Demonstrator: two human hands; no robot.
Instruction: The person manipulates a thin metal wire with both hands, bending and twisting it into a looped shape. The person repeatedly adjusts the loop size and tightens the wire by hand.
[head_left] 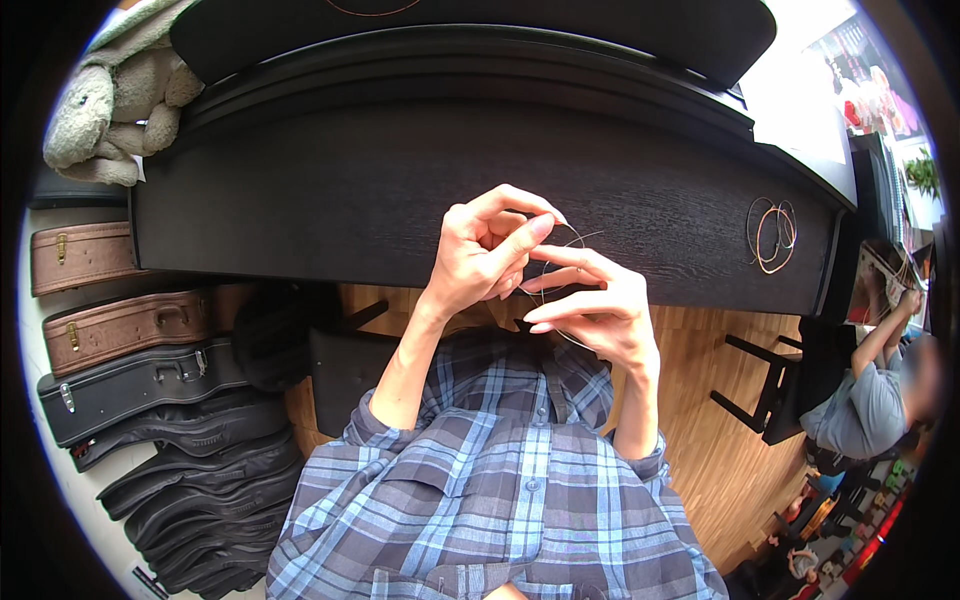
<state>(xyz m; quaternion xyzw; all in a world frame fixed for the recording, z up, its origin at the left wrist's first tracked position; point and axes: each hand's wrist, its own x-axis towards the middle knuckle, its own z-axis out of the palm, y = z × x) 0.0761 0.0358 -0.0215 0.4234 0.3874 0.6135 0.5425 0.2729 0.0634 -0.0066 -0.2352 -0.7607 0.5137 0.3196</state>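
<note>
Just in front of the black piano-like cabinet [340,190], my left hand [485,250] pinches a thin wire string [578,237] between thumb and index fingertip, its other fingers curled. The string forms a loose loop below that pinch. My right hand [600,305] is lower and to the right, its long fingers bent and somewhat spread around the loop, holding it loosely. On the cabinet's right part lie coiled strings [775,235], copper and dark.
A plush toy [90,120] sits at upper left. Brown cases [120,330] and several black bags [200,470] line the left. A black stool [775,390] stands on the wooden floor [720,470]. Another person in grey [850,420] works at far right.
</note>
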